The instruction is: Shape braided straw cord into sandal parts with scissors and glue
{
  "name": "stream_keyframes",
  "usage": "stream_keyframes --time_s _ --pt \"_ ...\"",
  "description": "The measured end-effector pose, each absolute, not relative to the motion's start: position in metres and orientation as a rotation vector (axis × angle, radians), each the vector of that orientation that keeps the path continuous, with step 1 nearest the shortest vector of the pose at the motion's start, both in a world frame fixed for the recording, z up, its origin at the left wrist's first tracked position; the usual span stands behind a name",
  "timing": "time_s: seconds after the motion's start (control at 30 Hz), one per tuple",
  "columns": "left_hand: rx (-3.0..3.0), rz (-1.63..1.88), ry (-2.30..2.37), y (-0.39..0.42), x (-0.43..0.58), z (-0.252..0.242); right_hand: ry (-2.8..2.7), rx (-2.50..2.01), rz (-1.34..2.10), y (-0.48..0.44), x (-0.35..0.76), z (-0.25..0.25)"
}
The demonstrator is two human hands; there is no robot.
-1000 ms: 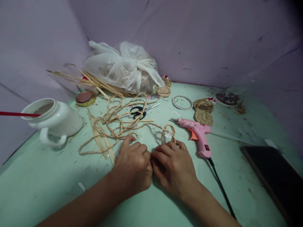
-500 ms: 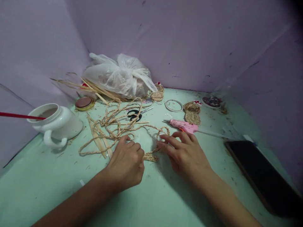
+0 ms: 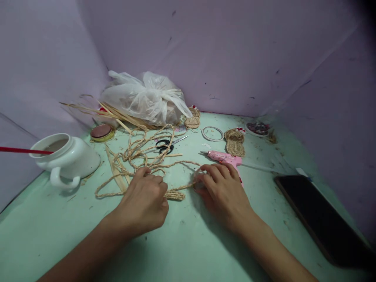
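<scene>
My left hand (image 3: 147, 201) is closed around a folded bundle of braided straw cord (image 3: 175, 195), whose looped end sticks out to the right. From the bundle a single strand runs to my right hand (image 3: 221, 188), whose curled fingers close on the cord; the fingertips are partly hidden. More of the same cord lies in a loose tangle (image 3: 136, 150) beyond my left hand. Black-handled scissors (image 3: 167, 145) lie beside the tangle. A pink glue gun (image 3: 223, 157) rests just past my right hand, which covers part of its handle.
At the left stands a white pot (image 3: 78, 158) with a red stick in it. A knotted plastic bag (image 3: 149, 98), straw strips (image 3: 125, 115) and a round tin (image 3: 102, 132) lie behind. Small woven pieces (image 3: 235, 141), a white ring (image 3: 212, 133) and a dark phone (image 3: 320, 215) are further right.
My left hand has shifted slightly left with the bundle. The cord between my hands is drawn straighter, and the small loop at my right hand has gone down. The view has shifted a little.
</scene>
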State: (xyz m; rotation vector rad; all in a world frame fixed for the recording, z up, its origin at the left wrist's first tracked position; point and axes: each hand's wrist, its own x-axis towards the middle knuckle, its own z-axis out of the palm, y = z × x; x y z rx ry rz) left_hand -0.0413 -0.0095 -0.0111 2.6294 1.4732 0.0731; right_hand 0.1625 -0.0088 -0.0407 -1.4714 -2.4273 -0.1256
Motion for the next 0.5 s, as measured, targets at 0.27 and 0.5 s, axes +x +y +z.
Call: stream_keyframes --time_s 0.27,0.5 --pt "2.071 0.500 1.238 -0.006 -0.085 0.029 -2.266 -1.490 -0.041 -0.008 0.165 -0.036" --pt "1.647 1.073 0.617 -0.004 -0.115 0.041 -2.164 -1.498 0.405 -0.002 0.128 -0.022"
